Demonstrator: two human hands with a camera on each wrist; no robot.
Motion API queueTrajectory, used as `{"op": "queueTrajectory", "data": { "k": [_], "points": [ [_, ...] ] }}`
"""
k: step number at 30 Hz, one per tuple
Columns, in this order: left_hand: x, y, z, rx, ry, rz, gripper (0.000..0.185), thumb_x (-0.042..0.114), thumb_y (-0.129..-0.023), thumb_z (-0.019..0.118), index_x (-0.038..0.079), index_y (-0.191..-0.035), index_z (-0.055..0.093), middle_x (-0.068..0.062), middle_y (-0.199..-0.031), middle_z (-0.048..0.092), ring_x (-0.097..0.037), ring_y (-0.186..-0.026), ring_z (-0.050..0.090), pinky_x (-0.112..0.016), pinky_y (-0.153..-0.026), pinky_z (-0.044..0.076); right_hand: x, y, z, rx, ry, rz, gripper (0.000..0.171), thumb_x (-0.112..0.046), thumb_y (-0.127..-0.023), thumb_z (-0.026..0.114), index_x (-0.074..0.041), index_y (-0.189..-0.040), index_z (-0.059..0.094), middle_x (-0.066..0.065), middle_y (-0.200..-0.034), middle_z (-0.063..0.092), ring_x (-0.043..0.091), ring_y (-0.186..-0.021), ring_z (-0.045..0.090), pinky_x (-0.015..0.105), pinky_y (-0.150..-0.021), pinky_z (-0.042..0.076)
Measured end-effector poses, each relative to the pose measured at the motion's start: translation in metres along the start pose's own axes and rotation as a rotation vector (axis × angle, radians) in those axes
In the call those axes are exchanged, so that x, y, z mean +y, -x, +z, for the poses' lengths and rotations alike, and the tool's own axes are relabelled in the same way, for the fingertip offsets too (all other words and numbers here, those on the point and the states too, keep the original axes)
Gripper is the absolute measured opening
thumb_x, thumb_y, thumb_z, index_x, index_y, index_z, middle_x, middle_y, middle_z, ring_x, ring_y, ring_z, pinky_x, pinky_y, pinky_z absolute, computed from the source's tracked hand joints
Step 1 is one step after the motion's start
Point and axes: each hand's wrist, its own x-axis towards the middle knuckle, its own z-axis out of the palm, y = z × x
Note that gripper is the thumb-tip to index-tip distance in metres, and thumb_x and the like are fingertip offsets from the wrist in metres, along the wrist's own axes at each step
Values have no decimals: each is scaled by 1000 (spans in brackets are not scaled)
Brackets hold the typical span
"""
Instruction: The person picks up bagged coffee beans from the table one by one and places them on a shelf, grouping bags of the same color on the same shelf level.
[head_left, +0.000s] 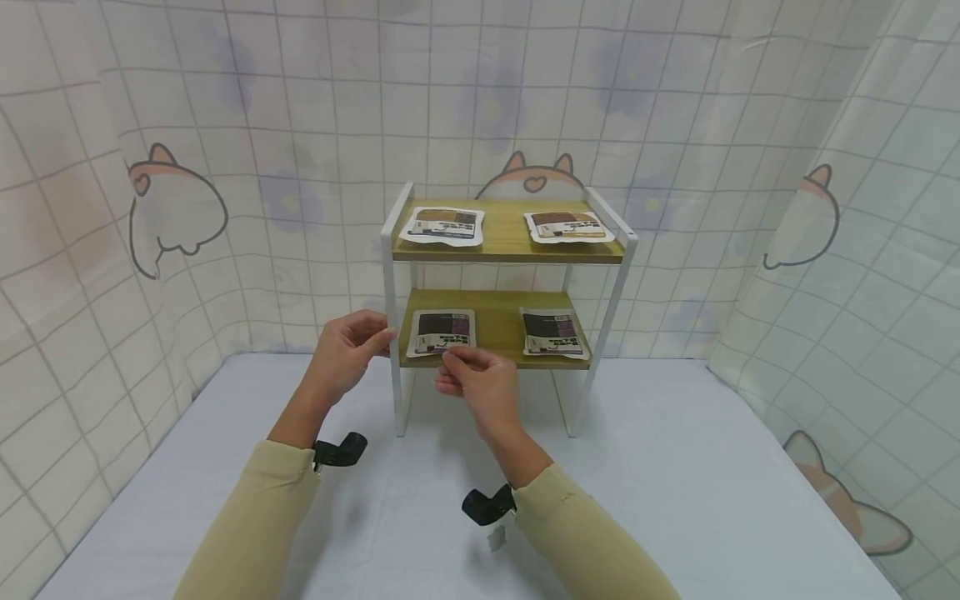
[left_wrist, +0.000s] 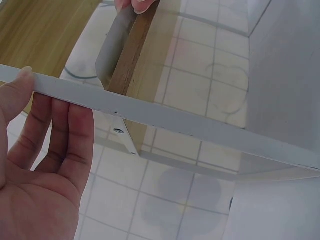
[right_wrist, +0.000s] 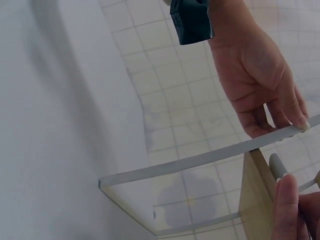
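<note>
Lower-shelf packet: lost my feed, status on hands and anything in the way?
Left hand grips rack's white post. Right hand pinches front edge of lower-left packet. Second packet alongside, apart. Nothing blocking.

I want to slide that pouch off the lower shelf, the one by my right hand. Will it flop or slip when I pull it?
The pouch looks thin and flat, so it will probably bend once past the shelf edge. Its glossy film suggests it may slide easily on the wood. The right hand pinches just its front edge, so it likely weighs little.
</note>
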Motion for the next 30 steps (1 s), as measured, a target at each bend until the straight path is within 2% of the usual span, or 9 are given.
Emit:
{"op": "queueTrajectory", "data": {
  "k": [8,15,24,30],
  "points": [
    [-2,-1,0,1,8,9,31,27,-101,67,3,-120,69,-17,-119,73,-19,-92,73,-22,-85,59,-2,1,2,1,-16,16,23,-12,-93,76,0,-113,75,23,-95,75,18,-73,77,33,-73,64],
    [-3,0,0,1,14,13,32,27,-101,67,1,-120,69,-19,-117,73,-20,-90,73,-22,-85,60,-3,1,3,8,-38,33,24,-11,-92,76,0,-113,76,20,-90,76,19,-71,76,33,-71,64],
    [-4,-1,1,-1,12,-7,35,30,-100,68,2,-121,69,-17,-119,73,-21,-93,72,-22,-86,59,0,2,0,8,-79,-3,25,-10,-92,76,1,-114,75,17,-85,75,18,-68,75,33,-69,64],
    [-3,0,3,16,-13,-29,36,33,-100,67,4,-121,69,-14,-119,73,-23,-95,72,-34,-95,58,4,4,-8,4,-79,-46,27,-13,-92,77,2,-114,74,19,-89,75,17,-68,75,33,-70,64]
  ]
}}
